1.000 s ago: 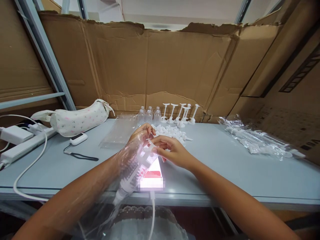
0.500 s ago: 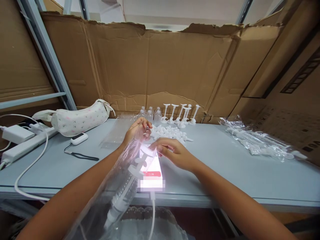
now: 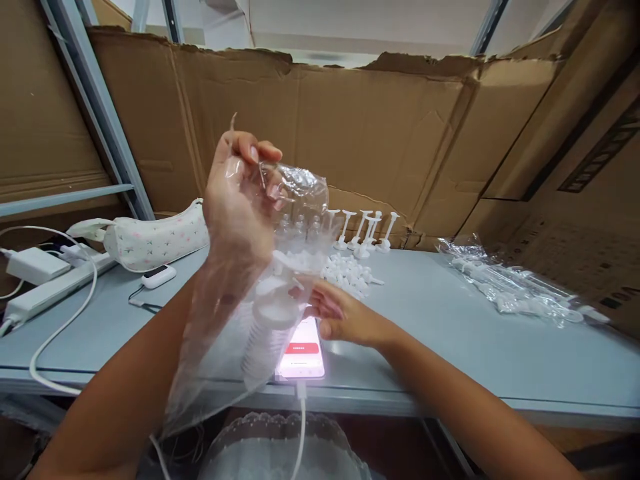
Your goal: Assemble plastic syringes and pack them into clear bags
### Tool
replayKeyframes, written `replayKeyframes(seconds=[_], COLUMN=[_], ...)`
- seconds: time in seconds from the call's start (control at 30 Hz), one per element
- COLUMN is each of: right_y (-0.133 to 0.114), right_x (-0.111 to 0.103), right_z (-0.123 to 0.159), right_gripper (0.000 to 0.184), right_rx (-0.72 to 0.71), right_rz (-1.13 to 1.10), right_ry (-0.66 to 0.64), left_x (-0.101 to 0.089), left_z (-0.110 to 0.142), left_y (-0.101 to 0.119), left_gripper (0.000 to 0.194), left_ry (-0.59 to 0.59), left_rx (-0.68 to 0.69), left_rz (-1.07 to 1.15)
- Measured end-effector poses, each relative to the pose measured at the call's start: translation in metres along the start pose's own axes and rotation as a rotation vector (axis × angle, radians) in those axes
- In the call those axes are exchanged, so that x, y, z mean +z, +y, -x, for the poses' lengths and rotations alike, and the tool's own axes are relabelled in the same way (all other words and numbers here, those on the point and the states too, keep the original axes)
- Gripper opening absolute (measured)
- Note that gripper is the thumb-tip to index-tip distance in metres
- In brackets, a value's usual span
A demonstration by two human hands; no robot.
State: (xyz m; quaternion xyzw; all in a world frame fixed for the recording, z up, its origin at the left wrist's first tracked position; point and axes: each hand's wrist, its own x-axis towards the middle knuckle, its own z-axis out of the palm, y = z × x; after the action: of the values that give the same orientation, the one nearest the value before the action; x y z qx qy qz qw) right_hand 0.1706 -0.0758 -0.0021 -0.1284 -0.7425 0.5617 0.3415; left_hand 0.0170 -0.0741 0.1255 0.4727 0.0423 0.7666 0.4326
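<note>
My left hand (image 3: 245, 193) is raised, its fingers closed on the top of a clear plastic bag (image 3: 200, 373). Inside the hanging bag is a large clear syringe (image 3: 257, 353) with a white flange and plunger, tilted and smeared by motion. My right hand (image 3: 345, 313) is at the bag's right side by the plunger end, thumb apart from the fingers. Its fingertips are partly covered by the bag, so contact is unclear. Below them a lit phone (image 3: 303, 353) lies on the table, a white cable plugged into it.
Several white plungers (image 3: 357, 233) stand behind a pile of small white caps (image 3: 350, 273). Clear bottles (image 3: 300, 227) show through the bag. Bagged syringes (image 3: 515, 280) lie right. A white pouch (image 3: 160, 240), small white device (image 3: 159, 277) and power strip (image 3: 55, 287) are left.
My left hand has risen, lifting the bag with the syringe up and toward me. My right hand has stayed near the phone, its thumb now further from its fingers.
</note>
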Motion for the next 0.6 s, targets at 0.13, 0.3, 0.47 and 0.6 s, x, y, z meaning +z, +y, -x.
replayKeyframes(seconds=[0.13,0.3,0.47,0.6], right_y=[-0.004,-0.006,-0.019,-0.037], right_x=[0.013,0.0,-0.04,-0.064], right_z=[-0.003,0.001,0.019,0.029], right_gripper=[0.074,0.076,0.079,0.077], right_rx=[0.012,0.09,0.182,0.211], right_rz=[-0.038,-0.213,-0.236,-0.214], right_ry=[-0.113,-0.17,-0.179,-0.199], left_x=[0.02,0.019,-0.009,-0.031], left_z=[0.008,0.004,-0.013,-0.017], left_y=[-0.008,-0.019,-0.028,-0.037], left_gripper=[0.031,0.024,0.028,0.027], left_ry=[0.012,-0.034,0.107,0.108], left_rx=[0.117,0.277,0.388,0.317], left_rz=[-0.058,-0.103,-0.19,-0.304])
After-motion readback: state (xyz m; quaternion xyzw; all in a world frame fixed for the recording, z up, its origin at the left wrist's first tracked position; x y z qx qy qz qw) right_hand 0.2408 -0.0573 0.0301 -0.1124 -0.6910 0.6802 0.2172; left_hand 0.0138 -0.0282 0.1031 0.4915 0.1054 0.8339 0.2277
